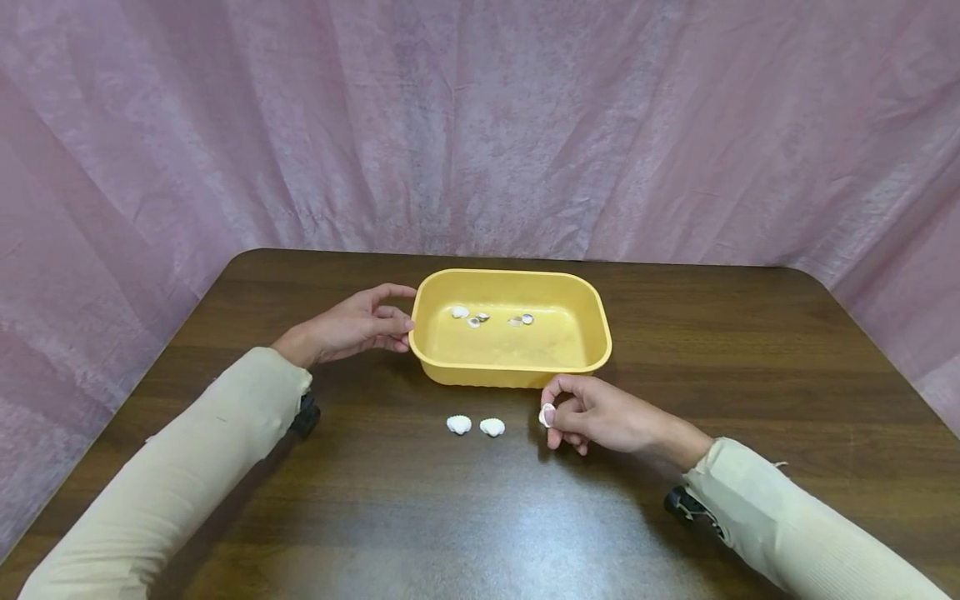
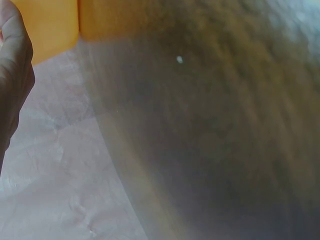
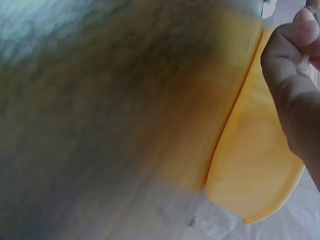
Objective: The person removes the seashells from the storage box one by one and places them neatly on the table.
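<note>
A pink curtain [image 1: 480, 125] is hanging behind a brown wooden table [image 1: 750, 358], whose polished top is catching a pale glare on its near side. In the head view, a yellow tub [image 1: 512, 367] is standing toward twelve o'clock on the table. Five small shells [image 1: 460, 312] are lying inside: three are clustering between nine and ten o'clock, two are sitting near the middle. The left hand [image 1: 356, 325] is touching the tub's nine o'clock end, thumb and forefinger resting apart against it. The right hand [image 1: 603, 412] is hovering at the tub's five o'clock side, thumb and forefinger pinching a white shell [image 1: 546, 416]. Two more shells [image 1: 459, 425] are resting side by side on the table, between six and seven o'clock from the tub. Cream sleeves [image 1: 202, 475] are covering both arms.

In the left wrist view, the left hand is showing at ten o'clock, overlapping the tub.

In the right wrist view, the right hand is showing around two o'clock, partly covering the tub; its pinch is hard to make out there.
</note>
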The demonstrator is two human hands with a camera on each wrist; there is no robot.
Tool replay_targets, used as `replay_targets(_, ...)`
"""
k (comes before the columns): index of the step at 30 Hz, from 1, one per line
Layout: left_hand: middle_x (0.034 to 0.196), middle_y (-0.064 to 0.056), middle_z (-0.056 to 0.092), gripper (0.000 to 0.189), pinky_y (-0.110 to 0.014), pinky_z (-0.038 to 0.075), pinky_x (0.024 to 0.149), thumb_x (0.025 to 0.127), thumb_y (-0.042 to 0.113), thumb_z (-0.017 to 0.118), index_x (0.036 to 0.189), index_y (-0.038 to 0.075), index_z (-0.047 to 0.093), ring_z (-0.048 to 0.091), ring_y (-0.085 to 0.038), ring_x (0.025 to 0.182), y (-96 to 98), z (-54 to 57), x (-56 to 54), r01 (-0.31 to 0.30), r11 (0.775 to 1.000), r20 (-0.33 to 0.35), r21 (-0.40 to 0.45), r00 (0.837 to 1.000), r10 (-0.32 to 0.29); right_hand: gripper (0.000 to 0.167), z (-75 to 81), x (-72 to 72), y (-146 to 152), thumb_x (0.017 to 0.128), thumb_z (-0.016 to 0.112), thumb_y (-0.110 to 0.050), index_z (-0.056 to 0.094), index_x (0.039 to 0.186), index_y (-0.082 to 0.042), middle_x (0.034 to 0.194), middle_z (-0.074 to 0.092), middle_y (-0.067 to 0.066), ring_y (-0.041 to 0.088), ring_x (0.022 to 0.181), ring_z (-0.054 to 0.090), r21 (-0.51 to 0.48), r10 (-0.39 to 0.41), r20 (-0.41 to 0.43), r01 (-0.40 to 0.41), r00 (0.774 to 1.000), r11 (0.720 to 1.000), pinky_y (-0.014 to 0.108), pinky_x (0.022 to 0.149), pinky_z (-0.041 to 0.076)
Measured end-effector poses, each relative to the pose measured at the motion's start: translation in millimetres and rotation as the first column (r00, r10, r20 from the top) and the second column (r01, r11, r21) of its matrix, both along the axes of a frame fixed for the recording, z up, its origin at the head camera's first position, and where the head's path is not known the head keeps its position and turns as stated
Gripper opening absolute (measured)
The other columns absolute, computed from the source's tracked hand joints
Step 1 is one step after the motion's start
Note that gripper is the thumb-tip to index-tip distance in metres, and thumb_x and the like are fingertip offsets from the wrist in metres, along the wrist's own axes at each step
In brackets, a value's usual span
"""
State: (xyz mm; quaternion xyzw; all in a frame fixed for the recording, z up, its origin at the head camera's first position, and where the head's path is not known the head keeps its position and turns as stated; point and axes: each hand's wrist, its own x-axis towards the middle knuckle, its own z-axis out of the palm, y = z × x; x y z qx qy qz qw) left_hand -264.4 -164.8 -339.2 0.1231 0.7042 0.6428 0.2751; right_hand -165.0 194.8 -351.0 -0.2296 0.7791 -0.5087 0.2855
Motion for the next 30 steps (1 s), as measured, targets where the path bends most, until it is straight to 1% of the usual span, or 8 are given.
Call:
replay_targets(3, 0.102, -0.017, 0.064, 0.065, -0.030, 0.058, 0.079, 0.099, -0.003, 0.056, 0.152, -0.002, 0.019, 0.067, -0.019, 0.082, 0.2, 0.4, -0.4, 0.003, 1.000, -0.001, 0.000, 1.000, -0.003, 0.007, 0.0, 0.0, 0.4, 0.102, 0.053, -0.005, 0.049, 0.102, 0.001, 0.079, 0.070, 0.015, 0.011, 0.060, 0.051, -0.006, 0.012, 0.018, -0.012, 1.000, 1.000, 0.023, 0.054, 0.046)
replay_targets(9, 0.102, -0.017, 0.064, 0.065, -0.030, 0.058, 0.079, 0.099, -0.003, 0.055, 0.152, -0.002, 0.018, 0.067, -0.018, 0.081, 0.6, 0.9, -1.0, 0.010, 1.000, -0.001, -0.001, 1.000, -0.010, 0.008, -2.3, -1.0, 1.3, 0.101, 0.054, -0.006, 0.052, 0.102, 0.002, 0.074, 0.068, 0.012, 0.010, 0.057, 0.052, -0.023, 0.018, 0.005, -0.018, 1.000, 1.000, 0.022, 0.052, 0.046)
replay_targets(11, 0.101, -0.017, 0.064, 0.064, -0.030, 0.058, 0.079, 0.099, -0.003, 0.055, 0.152, -0.002, 0.018, 0.067, -0.019, 0.082, 0.6, 1.0, -1.1, 0.008, 1.000, -0.001, -0.002, 1.000, -0.008, 0.007, -2.6, -1.1, 2.1, 0.100, 0.054, -0.004, 0.053, 0.102, 0.002, 0.078, 0.069, 0.015, 0.011, 0.060, 0.055, -0.048, 0.018, 0.019, -0.017, 1.000, 0.999, 0.023, 0.055, 0.049)
replay_targets(15, 0.101, -0.016, 0.064, 0.064, -0.030, 0.058, 0.079, 0.099, -0.004, 0.055, 0.152, -0.002, 0.019, 0.067, -0.019, 0.081, 0.5, 0.9, -1.3, 0.009, 1.000, -0.003, -0.001, 1.000, -0.009, 0.007, -2.4, -1.0, 4.1, 0.098, 0.053, 0.000, 0.052, 0.103, 0.005, 0.091, 0.070, 0.024, 0.015, 0.070, 0.064, -0.113, 0.025, 0.091, -0.015, 0.996, 0.993, 0.027, 0.062, 0.054)
replay_targets(19, 0.101, -0.017, 0.064, 0.063, -0.030, 0.058, 0.079, 0.099, -0.004, 0.054, 0.152, -0.003, 0.019, 0.067, -0.019, 0.081, 0.4, 1.5, -1.2, 0.015, 1.000, -0.004, 0.003, 1.000, -0.015, 0.012, -0.5, -0.1, 5.8, 0.098, 0.053, -0.002, 0.052, 0.107, 0.006, 0.100, 0.070, 0.027, 0.020, 0.079, 0.068, -0.129, 0.059, 0.137, -0.042, 0.989, 0.991, 0.029, 0.066, 0.056)
replay_targets(22, 0.102, -0.018, 0.063, 0.064, -0.030, 0.058, 0.079, 0.099, -0.004, 0.055, 0.152, -0.003, 0.018, 0.067, -0.020, 0.082, 0.3, 2.2, -0.9, 0.020, 1.000, -0.004, 0.001, 1.000, -0.020, 0.016, 0.5, 0.8, 5.3, 0.099, 0.057, -0.006, 0.053, 0.108, 0.006, 0.101, 0.070, 0.026, 0.023, 0.081, 0.068, -0.116, 0.076, 0.135, -0.061, 0.988, 0.991, 0.030, 0.067, 0.056)
replay_targets(24, 0.103, -0.019, 0.063, 0.064, -0.031, 0.058, 0.079, 0.099, -0.003, 0.055, 0.152, -0.003, 0.018, 0.067, -0.021, 0.083, 0.4, 2.8, -0.5, 0.020, 1.000, -0.006, -0.005, 1.000, -0.020, 0.017, 0.8, 1.1, 4.3, 0.099, 0.060, -0.009, 0.054, 0.106, 0.005, 0.099, 0.070, 0.024, 0.023, 0.080, 0.069, -0.102, 0.066, 0.123, -0.054, 0.990, 0.993, 0.030, 0.067, 0.056)
replay_targets(30, 0.104, -0.019, 0.063, 0.064, -0.031, 0.058, 0.080, 0.099, -0.003, 0.056, 0.152, -0.003, 0.019, 0.067, -0.023, 0.085, 0.1, 3.9, -0.1, 0.022, 1.000, -0.011, -0.017, 1.000, -0.022, 0.016, -0.1, 0.8, 3.3, 0.098, 0.062, -0.005, 0.052, 0.105, 0.006, 0.094, 0.071, 0.020, 0.018, 0.075, 0.067, -0.049, 0.030, 0.075, -0.026, 0.997, 0.998, 0.028, 0.062, 0.055)
